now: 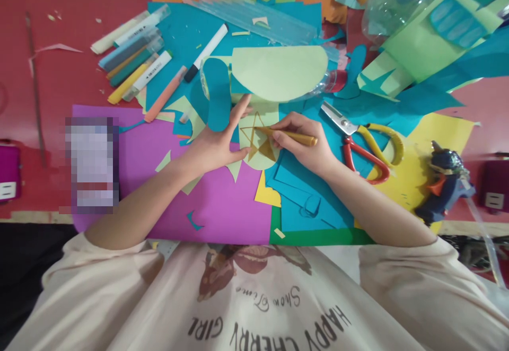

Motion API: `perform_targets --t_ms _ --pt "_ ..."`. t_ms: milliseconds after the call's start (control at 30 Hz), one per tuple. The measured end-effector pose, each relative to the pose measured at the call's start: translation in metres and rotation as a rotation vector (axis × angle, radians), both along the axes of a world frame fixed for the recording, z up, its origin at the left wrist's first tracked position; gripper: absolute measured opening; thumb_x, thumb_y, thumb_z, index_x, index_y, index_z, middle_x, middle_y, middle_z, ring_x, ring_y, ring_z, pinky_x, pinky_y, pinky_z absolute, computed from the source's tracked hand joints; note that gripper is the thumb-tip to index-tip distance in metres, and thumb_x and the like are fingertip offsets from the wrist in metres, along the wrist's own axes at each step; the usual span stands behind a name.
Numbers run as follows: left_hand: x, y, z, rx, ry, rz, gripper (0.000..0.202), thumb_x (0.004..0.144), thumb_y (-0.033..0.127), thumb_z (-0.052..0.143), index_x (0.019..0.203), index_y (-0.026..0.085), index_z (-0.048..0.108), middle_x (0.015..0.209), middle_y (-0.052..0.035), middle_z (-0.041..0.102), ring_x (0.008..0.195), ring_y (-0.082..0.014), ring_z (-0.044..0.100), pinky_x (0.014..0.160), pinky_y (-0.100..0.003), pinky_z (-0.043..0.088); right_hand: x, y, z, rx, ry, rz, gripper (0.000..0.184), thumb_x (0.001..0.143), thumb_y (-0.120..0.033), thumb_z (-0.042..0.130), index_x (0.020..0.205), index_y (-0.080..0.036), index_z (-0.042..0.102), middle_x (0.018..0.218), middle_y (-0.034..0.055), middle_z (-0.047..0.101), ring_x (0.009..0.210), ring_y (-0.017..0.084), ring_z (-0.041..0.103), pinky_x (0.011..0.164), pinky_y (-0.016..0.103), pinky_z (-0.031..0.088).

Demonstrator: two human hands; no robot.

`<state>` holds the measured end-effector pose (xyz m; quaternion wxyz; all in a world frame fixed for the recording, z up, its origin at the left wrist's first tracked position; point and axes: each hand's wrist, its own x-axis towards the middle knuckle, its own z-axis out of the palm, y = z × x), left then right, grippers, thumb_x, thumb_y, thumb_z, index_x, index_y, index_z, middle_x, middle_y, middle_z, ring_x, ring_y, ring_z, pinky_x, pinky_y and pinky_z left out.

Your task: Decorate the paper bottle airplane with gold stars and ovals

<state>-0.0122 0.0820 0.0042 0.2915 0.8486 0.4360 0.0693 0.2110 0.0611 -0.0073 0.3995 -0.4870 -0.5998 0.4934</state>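
Observation:
My right hand [304, 147] is closed around a gold marker [294, 136], its tip on a pale green paper piece [260, 163] where a gold star is drawn and partly filled in. My left hand [220, 141] lies flat with fingers stretched out, pressing the left edge of that paper. A teal paper oval [217, 94] and a pale green half-disc [280, 70] lie just beyond the hands.
Scissors [366, 147] with red and yellow handles lie right of my right hand. A dark glue gun [447, 181] rests at the right. Several markers [133, 56] are heaped at the upper left. Purple paper [222, 208], teal, yellow and green sheets cover the surface. Plastic bottles sit at the top.

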Motion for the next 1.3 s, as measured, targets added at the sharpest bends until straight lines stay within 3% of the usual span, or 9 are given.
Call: perform_targets --t_ms 467,733,867,1000,1133,1300 --pt "-0.001 0.000 -0.002 -0.002 0.001 0.014 0.087 0.092 0.036 0.054 0.154 0.035 -0.007 0.154 -0.0081 0.040 0.133 -0.0275 0.052 0.070 -0.024 0.058 0.002 0.001 0.004 0.002 -0.021 0.043 0.030 0.079 -0.047 0.069 0.076 -0.019 0.060 0.066 -0.0007 0.060 0.058 0.011 0.053 0.056 0.026 0.042" --pt "-0.001 0.001 -0.004 0.008 -0.047 0.000 0.084 0.094 0.041 0.052 0.154 0.035 -0.006 0.155 -0.0068 0.038 0.138 -0.0268 0.046 0.085 -0.029 0.058 0.002 0.000 0.008 -0.016 -0.033 0.081 0.024 0.078 -0.039 0.068 0.068 -0.017 0.060 0.065 0.0009 0.063 0.057 0.010 0.052 0.052 0.024 0.041" --pt "-0.003 0.002 -0.011 -0.001 -0.123 -0.012 0.086 0.092 0.045 0.054 0.154 0.038 -0.006 0.155 -0.0052 0.037 0.135 -0.0284 0.049 0.085 -0.030 0.057 0.001 0.000 0.007 -0.011 -0.018 0.105 0.030 0.078 -0.042 0.069 0.066 -0.017 0.059 0.062 -0.0001 0.061 0.056 0.009 0.052 0.051 0.023 0.041" --pt "-0.005 0.003 -0.015 0.023 -0.155 -0.014 0.085 0.092 0.045 0.055 0.153 0.038 -0.003 0.154 -0.0050 0.039 0.134 -0.0282 0.050 0.082 -0.028 0.058 0.002 -0.001 0.001 0.029 0.086 0.002 0.033 0.081 -0.048 0.068 0.072 -0.017 0.060 0.065 0.0001 0.063 0.054 0.008 0.054 0.051 0.023 0.044" --pt "-0.004 0.003 -0.013 0.039 -0.131 -0.022 0.086 0.091 0.039 0.055 0.153 0.037 -0.004 0.155 -0.0067 0.037 0.131 -0.0282 0.053 0.075 -0.025 0.058 0.001 -0.001 -0.004 0.029 0.083 -0.042 0.033 0.081 -0.051 0.068 0.078 -0.019 0.059 0.065 -0.0014 0.062 0.055 0.010 0.058 0.051 0.024 0.047" --pt "-0.003 0.002 -0.009 0.053 -0.144 -0.040 0.085 0.091 0.035 0.056 0.154 0.036 -0.002 0.154 -0.0070 0.039 0.136 -0.0280 0.047 0.076 -0.024 0.058 0.001 -0.001 -0.005 0.033 0.039 -0.036 0.032 0.082 -0.052 0.068 0.082 -0.021 0.060 0.068 -0.0011 0.063 0.058 0.011 0.059 0.054 0.025 0.048"
